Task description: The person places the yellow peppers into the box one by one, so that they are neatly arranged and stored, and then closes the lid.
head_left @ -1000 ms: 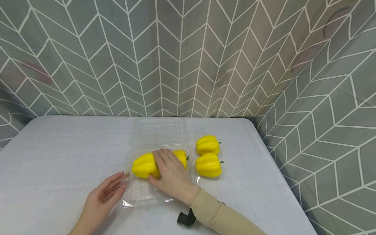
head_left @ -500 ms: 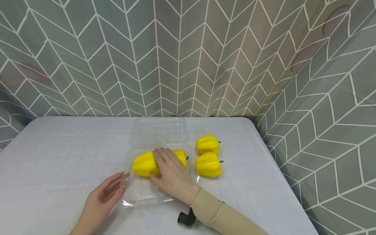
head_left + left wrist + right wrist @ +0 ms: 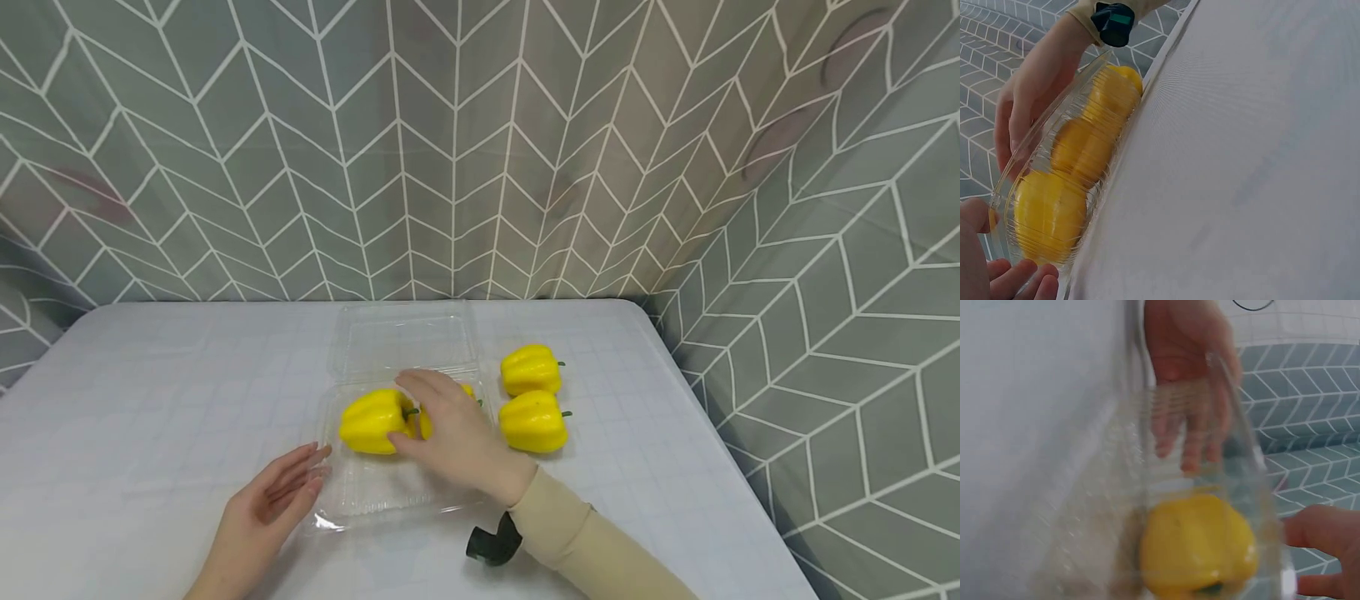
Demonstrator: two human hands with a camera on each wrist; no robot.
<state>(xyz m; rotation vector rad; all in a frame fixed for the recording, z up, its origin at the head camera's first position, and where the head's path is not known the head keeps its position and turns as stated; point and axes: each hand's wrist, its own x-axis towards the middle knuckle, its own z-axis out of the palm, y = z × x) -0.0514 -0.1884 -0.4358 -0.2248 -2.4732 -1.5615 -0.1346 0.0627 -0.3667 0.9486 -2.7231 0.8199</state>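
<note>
A clear plastic clamshell container lies open on the table, its lid folded back toward the far edge. In its base sits a yellow bell pepper, stem to the right. A second yellow pepper beside it is mostly hidden by my right hand, which hovers over the container with thumb and fingers apart, holding nothing. My left hand stays at the container's left edge, fingers relaxed; in the left wrist view its fingertips lie close along the plastic wall.
Two more yellow peppers lie on the white tablecloth just right of the container. Below the right wrist shows a black device. A patterned curtain hangs behind the table.
My right hand has let go of the left pepper and drawn back to the right, uncovering its stem. The left hand has hardly moved.
</note>
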